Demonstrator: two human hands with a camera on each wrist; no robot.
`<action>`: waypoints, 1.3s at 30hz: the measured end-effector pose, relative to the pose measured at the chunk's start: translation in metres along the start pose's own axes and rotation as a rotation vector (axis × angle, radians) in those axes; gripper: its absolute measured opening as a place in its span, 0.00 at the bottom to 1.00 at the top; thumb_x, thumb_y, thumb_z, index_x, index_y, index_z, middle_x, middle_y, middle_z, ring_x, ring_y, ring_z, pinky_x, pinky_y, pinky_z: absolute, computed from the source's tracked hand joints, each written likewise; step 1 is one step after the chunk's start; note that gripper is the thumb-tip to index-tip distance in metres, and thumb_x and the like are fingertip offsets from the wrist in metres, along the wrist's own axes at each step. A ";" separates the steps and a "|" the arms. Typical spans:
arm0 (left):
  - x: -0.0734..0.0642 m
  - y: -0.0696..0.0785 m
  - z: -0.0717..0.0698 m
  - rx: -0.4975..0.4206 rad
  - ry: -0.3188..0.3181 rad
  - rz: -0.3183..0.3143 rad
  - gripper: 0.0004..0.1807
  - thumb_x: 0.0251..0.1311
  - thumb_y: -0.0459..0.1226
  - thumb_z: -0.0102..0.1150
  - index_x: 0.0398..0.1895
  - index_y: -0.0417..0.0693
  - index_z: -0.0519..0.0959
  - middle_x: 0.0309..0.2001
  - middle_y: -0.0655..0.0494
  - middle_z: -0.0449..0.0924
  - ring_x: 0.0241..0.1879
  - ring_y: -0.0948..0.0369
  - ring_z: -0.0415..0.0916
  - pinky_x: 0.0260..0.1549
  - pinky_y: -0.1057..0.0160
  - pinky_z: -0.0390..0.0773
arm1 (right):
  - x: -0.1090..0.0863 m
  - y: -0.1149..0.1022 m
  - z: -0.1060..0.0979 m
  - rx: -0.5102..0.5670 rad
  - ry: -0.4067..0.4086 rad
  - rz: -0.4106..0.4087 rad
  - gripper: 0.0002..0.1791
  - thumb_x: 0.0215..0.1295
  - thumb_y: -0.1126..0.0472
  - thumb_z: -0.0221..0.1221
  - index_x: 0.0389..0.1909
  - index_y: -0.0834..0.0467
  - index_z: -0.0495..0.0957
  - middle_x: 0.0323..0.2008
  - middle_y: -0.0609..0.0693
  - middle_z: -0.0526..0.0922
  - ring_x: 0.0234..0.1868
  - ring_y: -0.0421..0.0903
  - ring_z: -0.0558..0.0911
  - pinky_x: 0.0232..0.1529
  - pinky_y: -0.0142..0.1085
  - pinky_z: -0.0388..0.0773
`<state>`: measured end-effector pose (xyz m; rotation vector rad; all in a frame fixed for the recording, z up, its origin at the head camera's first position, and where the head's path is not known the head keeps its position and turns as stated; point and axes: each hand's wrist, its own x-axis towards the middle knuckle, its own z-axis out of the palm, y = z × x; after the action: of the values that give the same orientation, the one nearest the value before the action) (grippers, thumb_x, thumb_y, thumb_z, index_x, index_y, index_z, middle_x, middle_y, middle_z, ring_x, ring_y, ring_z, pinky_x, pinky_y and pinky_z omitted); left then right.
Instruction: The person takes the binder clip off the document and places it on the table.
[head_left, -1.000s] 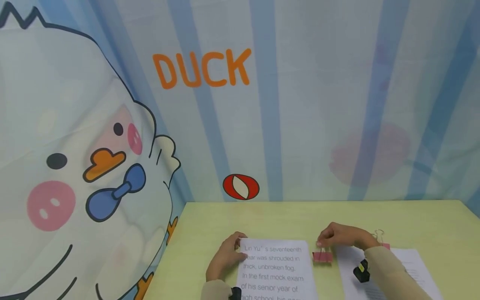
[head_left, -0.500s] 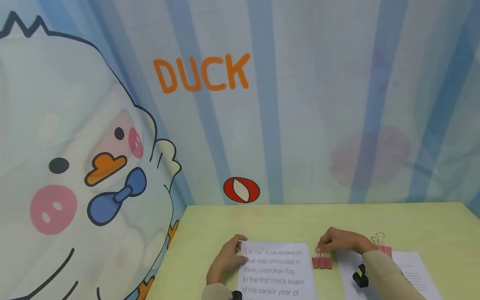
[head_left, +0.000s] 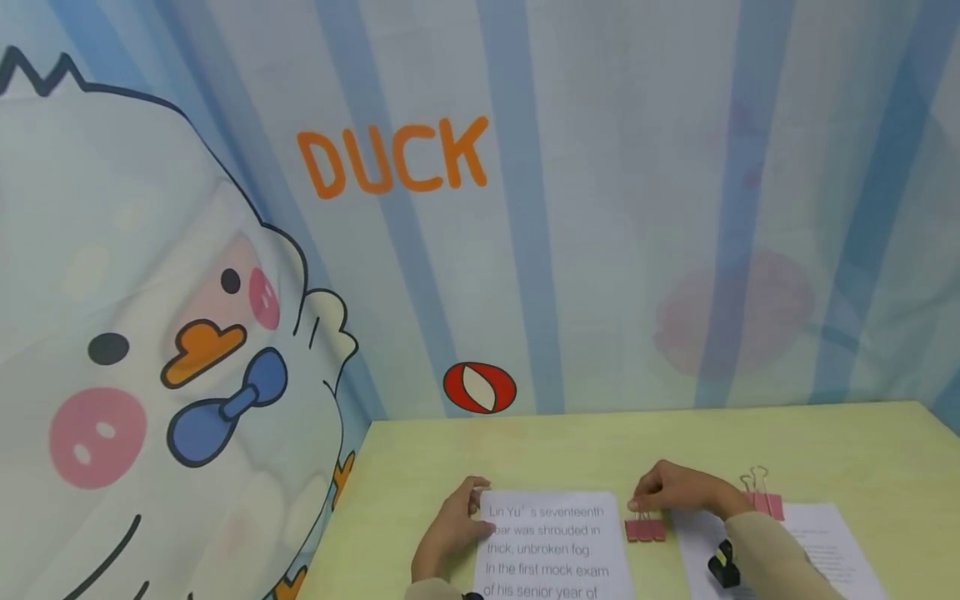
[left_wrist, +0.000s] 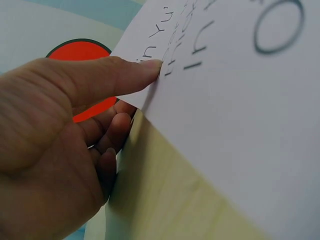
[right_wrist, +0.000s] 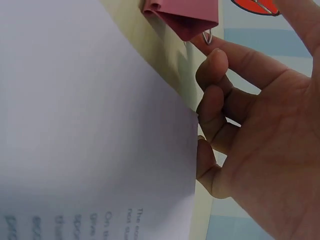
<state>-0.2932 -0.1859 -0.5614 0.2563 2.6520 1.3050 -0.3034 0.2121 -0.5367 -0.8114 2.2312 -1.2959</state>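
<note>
My left hand (head_left: 450, 529) pinches the upper left part of a printed sheet (head_left: 551, 542). In the left wrist view its thumb lies on the print, with the other fingers behind the edge. To the right of that sheet is a pink binder clip (head_left: 645, 531). My right hand (head_left: 678, 487) reaches down to the clip and holds it by its wire handles. The right wrist view shows the clip (right_wrist: 192, 15) in part, an index finger behind it at a wire loop; the thumb's tip is out of frame.
Under the right forearm lies a second printed sheet (head_left: 832, 542), with another pink binder clip (head_left: 767, 506) at its top edge. Both sheets rest on a pale yellow table (head_left: 555, 454). A printed duck curtain (head_left: 600, 208) hangs behind it.
The head view has tilted up slightly, so everything on the table sits a little lower in frame. The right hand's fingers have shifted slightly on the clip's handles. Sheet and left hand stay together.
</note>
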 end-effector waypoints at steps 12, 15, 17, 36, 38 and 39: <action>-0.002 0.004 0.002 -0.001 0.008 -0.020 0.31 0.52 0.24 0.70 0.62 0.41 0.73 0.43 0.54 0.73 0.44 0.54 0.67 0.47 0.50 0.69 | -0.002 0.003 0.002 -0.075 0.039 -0.039 0.14 0.72 0.57 0.60 0.32 0.62 0.86 0.22 0.42 0.77 0.21 0.35 0.66 0.26 0.30 0.63; -0.002 0.004 0.002 -0.009 0.009 -0.011 0.31 0.52 0.24 0.70 0.61 0.41 0.73 0.43 0.53 0.73 0.44 0.54 0.67 0.47 0.50 0.70 | -0.001 0.003 0.002 -0.077 0.041 -0.039 0.15 0.72 0.57 0.60 0.30 0.62 0.85 0.21 0.42 0.75 0.21 0.35 0.66 0.25 0.30 0.63; -0.003 0.004 0.002 -0.012 0.008 -0.007 0.31 0.51 0.24 0.71 0.61 0.41 0.73 0.43 0.53 0.73 0.44 0.54 0.67 0.47 0.50 0.70 | 0.000 0.003 0.003 -0.070 0.039 -0.039 0.15 0.72 0.57 0.60 0.29 0.63 0.85 0.21 0.42 0.75 0.21 0.35 0.65 0.25 0.30 0.63; -0.006 0.008 -0.002 0.013 0.042 -0.022 0.29 0.51 0.27 0.70 0.59 0.40 0.75 0.41 0.53 0.74 0.41 0.55 0.69 0.43 0.51 0.73 | -0.002 -0.003 0.008 -0.072 0.071 -0.021 0.14 0.74 0.58 0.58 0.38 0.65 0.85 0.29 0.48 0.81 0.26 0.38 0.69 0.29 0.33 0.66; -0.007 0.010 -0.004 0.016 0.050 -0.007 0.26 0.54 0.28 0.70 0.58 0.39 0.75 0.41 0.53 0.76 0.40 0.55 0.71 0.42 0.51 0.74 | -0.005 -0.006 0.005 -0.089 0.080 -0.020 0.14 0.74 0.58 0.57 0.40 0.66 0.85 0.32 0.50 0.83 0.27 0.40 0.70 0.30 0.35 0.68; -0.007 0.010 -0.005 0.019 0.057 -0.001 0.25 0.55 0.29 0.69 0.58 0.38 0.75 0.41 0.52 0.76 0.40 0.55 0.72 0.41 0.51 0.74 | -0.006 -0.007 0.004 -0.103 0.089 -0.017 0.14 0.74 0.58 0.57 0.40 0.65 0.85 0.33 0.51 0.83 0.28 0.40 0.71 0.30 0.35 0.69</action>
<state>-0.2871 -0.1849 -0.5497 0.2240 2.7126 1.3067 -0.2944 0.2110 -0.5315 -0.8266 2.3825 -1.2565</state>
